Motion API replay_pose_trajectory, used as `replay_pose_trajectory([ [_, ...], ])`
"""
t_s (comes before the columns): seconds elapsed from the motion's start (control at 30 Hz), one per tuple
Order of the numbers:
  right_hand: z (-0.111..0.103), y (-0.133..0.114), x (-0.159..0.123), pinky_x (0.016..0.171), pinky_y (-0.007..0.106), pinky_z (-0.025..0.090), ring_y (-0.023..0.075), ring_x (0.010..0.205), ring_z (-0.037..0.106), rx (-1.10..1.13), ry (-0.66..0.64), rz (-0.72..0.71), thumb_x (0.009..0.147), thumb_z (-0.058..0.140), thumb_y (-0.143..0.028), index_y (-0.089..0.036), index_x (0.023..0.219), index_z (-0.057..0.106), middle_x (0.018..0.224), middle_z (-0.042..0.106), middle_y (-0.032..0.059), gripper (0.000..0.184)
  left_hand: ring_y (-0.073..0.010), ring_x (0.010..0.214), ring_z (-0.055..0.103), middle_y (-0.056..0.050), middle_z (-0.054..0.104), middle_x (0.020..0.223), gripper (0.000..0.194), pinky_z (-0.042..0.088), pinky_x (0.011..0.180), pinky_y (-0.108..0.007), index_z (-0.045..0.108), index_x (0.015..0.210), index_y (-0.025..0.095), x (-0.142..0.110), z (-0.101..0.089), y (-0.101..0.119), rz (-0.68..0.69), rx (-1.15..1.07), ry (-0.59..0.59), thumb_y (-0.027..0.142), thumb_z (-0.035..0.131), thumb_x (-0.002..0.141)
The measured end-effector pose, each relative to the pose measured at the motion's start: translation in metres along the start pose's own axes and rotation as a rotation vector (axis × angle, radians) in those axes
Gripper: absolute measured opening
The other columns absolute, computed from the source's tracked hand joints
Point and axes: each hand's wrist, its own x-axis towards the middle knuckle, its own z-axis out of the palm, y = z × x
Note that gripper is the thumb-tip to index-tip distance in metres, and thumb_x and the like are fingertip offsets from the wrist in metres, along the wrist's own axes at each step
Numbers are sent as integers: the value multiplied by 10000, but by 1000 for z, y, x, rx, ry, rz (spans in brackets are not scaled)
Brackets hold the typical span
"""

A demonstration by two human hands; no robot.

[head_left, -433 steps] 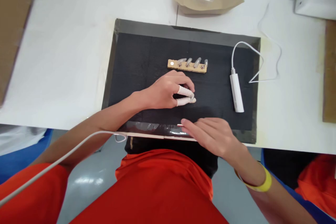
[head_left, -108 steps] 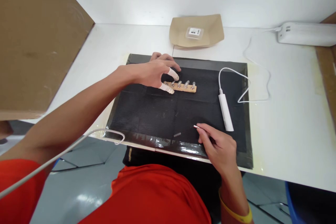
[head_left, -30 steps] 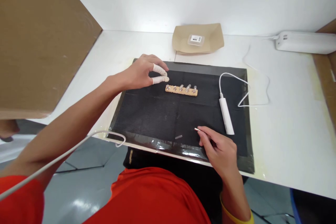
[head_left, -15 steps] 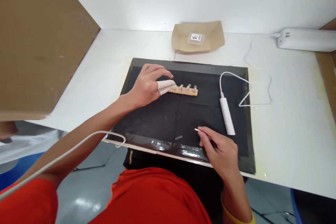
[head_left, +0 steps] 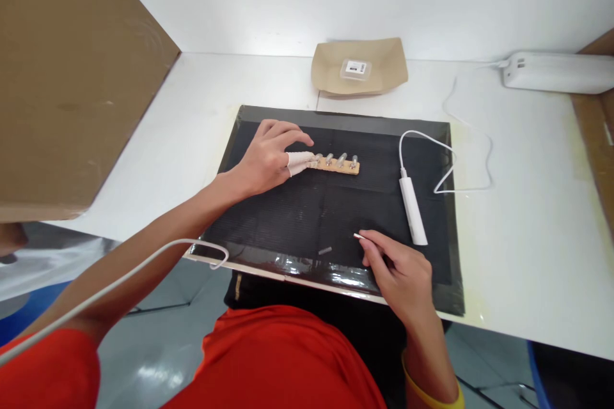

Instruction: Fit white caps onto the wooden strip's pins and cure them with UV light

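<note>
My left hand (head_left: 267, 158) wears white finger covers on its thumb and index finger, and these pinch the left end of a small wooden strip (head_left: 338, 167). Several short clear caps on metal bits stand slanted along the strip. My right hand (head_left: 400, 268), near the front edge of the black mat (head_left: 283, 211), grips a thin white stick (head_left: 357, 236) between thumb and fingers; its tip points left and most of it is hidden. A small clear tube (head_left: 325, 250) lies on the mat between the hands.
A white pen-shaped device (head_left: 413, 211) with a cable lies on the mat's right side. Behind the mat, a brown paper tray (head_left: 388, 73) holds a labelled plastic box (head_left: 355, 69). A white power strip (head_left: 551, 72) is at back right, a brown board (head_left: 71, 77) at left.
The whole view has shifted slightly. Both hands keep their hold and stay nearly in place; the fingers at the strip's left end have moved only a little.
</note>
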Motion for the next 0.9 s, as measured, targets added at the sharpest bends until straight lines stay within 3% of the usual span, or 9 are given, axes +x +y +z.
replay_pose_trajectory([
  [0.2,0,1,-1,641,232,603,136,515,707,-3,-4,21,1046,595,-331,-222,1025,827,616,748,-24,257,-288,1190,663,-59,788,1206,157,449,993,-542,769,940,284,3,-3,7,-3,66,-9,377,657,999],
  [0.47,1,2,-2,649,221,599,126,514,701,3,14,-23,1046,604,-296,-196,1037,820,626,750,-23,238,-288,1208,654,-61,781,1238,161,431,991,-495,766,989,273,3,-3,6,49,76,11,409,681,999],
  [0.7,1,2,-1,636,218,589,126,509,698,13,16,-27,1035,618,-267,-182,1034,819,622,745,-23,218,-349,1308,569,-110,714,1363,333,395,1063,-538,763,1123,262,11,-2,10,4,33,-77,524,764,918],
  [0.77,0,2,-1,637,217,587,126,512,701,16,20,-28,1034,620,-267,-179,1029,819,623,746,-22,217,-377,1346,528,-115,689,1403,306,372,1078,-569,775,1121,263,15,2,7,0,13,-117,472,784,899],
  [0.9,0,2,-2,641,220,578,122,522,704,6,18,-35,1040,616,-268,-183,1023,812,622,743,-30,214,-408,1408,473,-106,651,1465,161,328,1083,-604,803,1009,236,26,5,1,25,-13,-238,214,734,865],
])
